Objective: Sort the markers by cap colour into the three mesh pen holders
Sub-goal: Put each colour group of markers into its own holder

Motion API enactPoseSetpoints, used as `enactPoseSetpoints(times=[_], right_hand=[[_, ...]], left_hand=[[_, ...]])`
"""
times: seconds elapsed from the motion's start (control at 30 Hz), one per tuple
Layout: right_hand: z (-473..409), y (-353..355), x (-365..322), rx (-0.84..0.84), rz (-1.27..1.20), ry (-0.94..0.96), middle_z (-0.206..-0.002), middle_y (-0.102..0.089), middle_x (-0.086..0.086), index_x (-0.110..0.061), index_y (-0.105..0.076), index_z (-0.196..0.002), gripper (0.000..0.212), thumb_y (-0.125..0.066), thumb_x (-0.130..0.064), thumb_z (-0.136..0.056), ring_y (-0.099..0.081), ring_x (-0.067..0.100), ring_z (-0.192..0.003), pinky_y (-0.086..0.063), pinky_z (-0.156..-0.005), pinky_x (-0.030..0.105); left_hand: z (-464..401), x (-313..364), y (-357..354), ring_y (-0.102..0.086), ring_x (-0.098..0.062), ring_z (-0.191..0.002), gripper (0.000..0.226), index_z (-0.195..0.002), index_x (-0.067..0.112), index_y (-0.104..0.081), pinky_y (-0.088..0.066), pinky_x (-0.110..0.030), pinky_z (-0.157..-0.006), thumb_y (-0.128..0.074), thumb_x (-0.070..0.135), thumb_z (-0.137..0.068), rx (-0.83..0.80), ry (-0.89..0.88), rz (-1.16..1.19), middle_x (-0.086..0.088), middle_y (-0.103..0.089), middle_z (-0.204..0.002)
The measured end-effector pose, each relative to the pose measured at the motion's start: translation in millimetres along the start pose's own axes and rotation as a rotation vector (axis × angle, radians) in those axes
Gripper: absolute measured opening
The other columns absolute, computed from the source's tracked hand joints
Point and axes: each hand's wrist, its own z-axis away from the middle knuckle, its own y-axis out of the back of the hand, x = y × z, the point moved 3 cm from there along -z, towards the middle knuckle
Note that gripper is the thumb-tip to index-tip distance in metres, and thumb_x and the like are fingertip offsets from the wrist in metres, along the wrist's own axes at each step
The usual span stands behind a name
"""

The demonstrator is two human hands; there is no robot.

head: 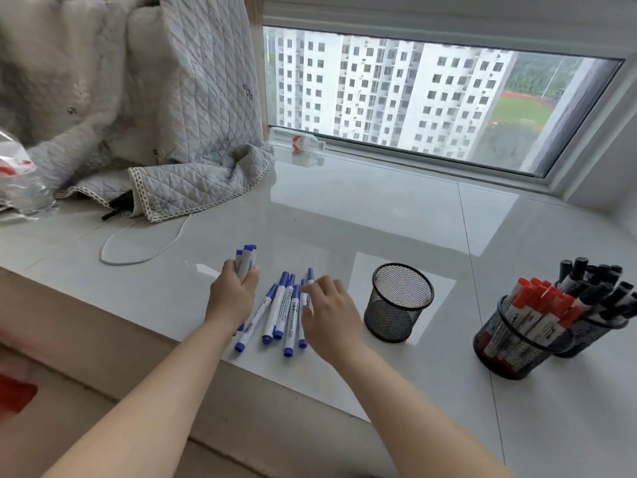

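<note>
Left hand point(231, 294) is closed around a small bunch of blue-capped markers point(245, 262), caps sticking up past the fingers, two or three of them, hard to count. Right hand point(327, 313) hovers palm down over the loose blue markers point(278, 313) lying on the white bench point(344, 208), fingers point(312, 288) curled and seemingly pinching one marker at its upper end, though the grip is partly hidden so contact is not certain. The loose markers lie in a rough fan between the two hands, caps pointing away. Empty mesh holder point(400, 301) stands just right of the right hand. Further right, a holder of red-capped markers point(524, 326) touches a holder of black-capped markers point(593, 298) behind it. Quilted blanket point(165, 98) and white cable point(144, 250) sit at far left, window point(431, 98) beyond
</note>
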Motion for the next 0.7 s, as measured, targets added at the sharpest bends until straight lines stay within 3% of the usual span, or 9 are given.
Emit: enactPoseSetpoints(times=[0.1,0.23,0.53,0.7], right_hand=[[-14,-25,10,-0.236,-0.082,-0.253,-0.128,-0.042,0.008,-0.011,-0.042,-0.131,0.040,-0.041,-0.025,-0.094,-0.039,0.026,-0.118,-0.036,-0.099,0.033],[-23,-43,21,-0.304,-0.127,-0.487,-0.128,-0.039,0.009,-0.007,-0.043,-0.128,0.045,-0.040,-0.035,-0.093,-0.038,0.026,-0.120,-0.035,-0.100,0.035],[-26,-53,25,-0.243,-0.082,-0.601,-0.117,-0.050,0.011,-0.004,-0.045,-0.116,0.034,-0.041,-0.027,-0.091,-0.049,0.027,-0.106,-0.040,-0.087,0.034],[-38,-44,32,-0.422,-0.111,-0.691,-0.123,-0.053,0.013,-0.007,-0.043,-0.127,0.033,-0.035,-0.015,-0.095,-0.054,0.030,-0.110,-0.042,-0.081,0.034]], left_hand=[[-7,-15,7,-0.050,-0.019,-0.055,0.022,-0.075,0.018,-0.049,-0.040,-0.028,-0.053,-0.052,0.033,-0.090,0.100,0.141,0.254,-0.001,-0.053,-0.062],[-10,-34,11,-0.040,-0.012,-0.042,0.024,-0.069,0.017,-0.046,-0.035,-0.024,-0.044,-0.056,0.029,-0.087,0.131,0.325,0.535,0.001,-0.044,-0.054],[-12,-44,7,-0.038,-0.006,-0.035,0.024,-0.071,0.018,-0.046,-0.035,-0.016,-0.037,-0.059,0.029,-0.087,0.054,0.333,0.608,0.006,-0.042,-0.047],[-16,-42,15,-0.038,-0.006,-0.034,0.026,-0.067,0.018,-0.045,-0.036,-0.017,-0.038,-0.065,0.020,-0.084,0.025,0.411,0.661,0.005,-0.042,-0.046]])
